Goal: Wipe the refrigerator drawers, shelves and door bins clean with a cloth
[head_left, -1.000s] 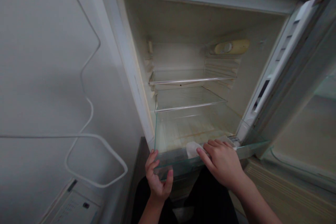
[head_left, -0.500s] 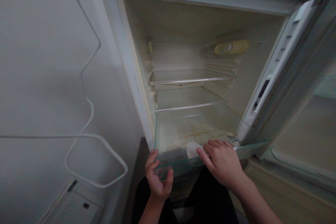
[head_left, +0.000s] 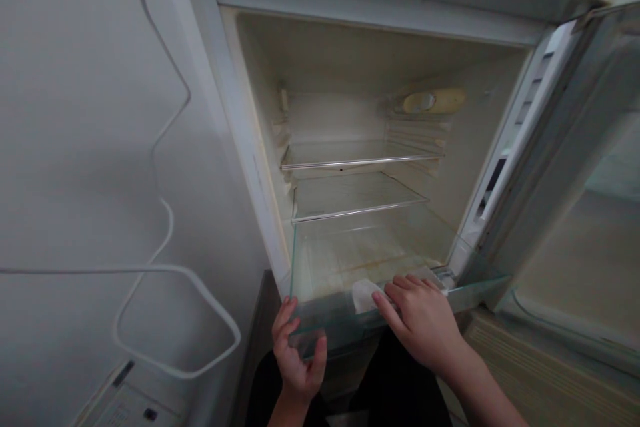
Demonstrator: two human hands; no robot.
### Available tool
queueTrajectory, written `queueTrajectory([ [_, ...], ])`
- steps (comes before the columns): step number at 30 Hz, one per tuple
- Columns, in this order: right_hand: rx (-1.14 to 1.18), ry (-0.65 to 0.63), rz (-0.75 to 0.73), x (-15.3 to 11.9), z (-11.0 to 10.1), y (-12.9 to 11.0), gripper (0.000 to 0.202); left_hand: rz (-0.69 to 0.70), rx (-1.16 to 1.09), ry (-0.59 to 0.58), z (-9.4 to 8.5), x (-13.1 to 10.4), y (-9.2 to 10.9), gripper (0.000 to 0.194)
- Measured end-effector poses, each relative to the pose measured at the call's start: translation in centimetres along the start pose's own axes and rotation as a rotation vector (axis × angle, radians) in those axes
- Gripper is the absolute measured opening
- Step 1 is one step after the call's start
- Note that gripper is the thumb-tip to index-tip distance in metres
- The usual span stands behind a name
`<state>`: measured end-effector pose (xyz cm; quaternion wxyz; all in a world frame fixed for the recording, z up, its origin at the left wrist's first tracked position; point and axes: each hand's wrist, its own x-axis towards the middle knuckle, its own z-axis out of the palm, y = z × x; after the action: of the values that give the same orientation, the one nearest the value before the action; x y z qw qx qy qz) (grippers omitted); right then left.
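A clear glass shelf (head_left: 325, 320) with greenish edges juts out of the open fridge above my knees. My left hand (head_left: 300, 363) is closed around its front left corner, fingers at the side edge and thumb near the front. Over the front part of the glass lies my right hand (head_left: 425, 320), pressing a white wipe (head_left: 363, 295) against it. Part of the wipe sticks out beyond the thumb; the rest is hidden under the palm. Through the glass, brownish stains show on the fridge floor (head_left: 370, 260).
Two more glass shelves, an upper one (head_left: 360, 151) and a lower one (head_left: 357, 197), sit inside the fridge. Its door (head_left: 560, 147) stands open at right. A white cable (head_left: 200, 287) hangs by the left wall. A yellowed lamp cover (head_left: 435, 101) is at the back right.
The view has tilted slightly, so the fridge interior sits a little lower in the picture. Both hands keep nearly the same places on the glass shelf.
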<state>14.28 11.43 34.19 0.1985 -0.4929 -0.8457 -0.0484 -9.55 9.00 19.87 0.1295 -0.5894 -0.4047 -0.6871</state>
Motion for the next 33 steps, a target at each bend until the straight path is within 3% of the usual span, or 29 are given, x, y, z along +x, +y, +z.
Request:
queueTrajectory([
  [25, 0.037, -0.044, -0.003, -0.1, -0.2, 0.0, 0.049, -0.011, 0.004, 0.011, -0.1, -0.3, -0.3, 0.053],
  [29, 0.159, -0.153, -0.116, 0.0, -1.3, 1.3, 0.047, -0.024, -0.002, -0.006, -0.2, -0.6, -0.4, 0.055],
  [33, 0.341, -0.363, -0.333, 1.6, -2.8, 4.0, 0.044, -0.029, -0.012, -0.001, 0.0, -0.4, -0.3, 0.054],
])
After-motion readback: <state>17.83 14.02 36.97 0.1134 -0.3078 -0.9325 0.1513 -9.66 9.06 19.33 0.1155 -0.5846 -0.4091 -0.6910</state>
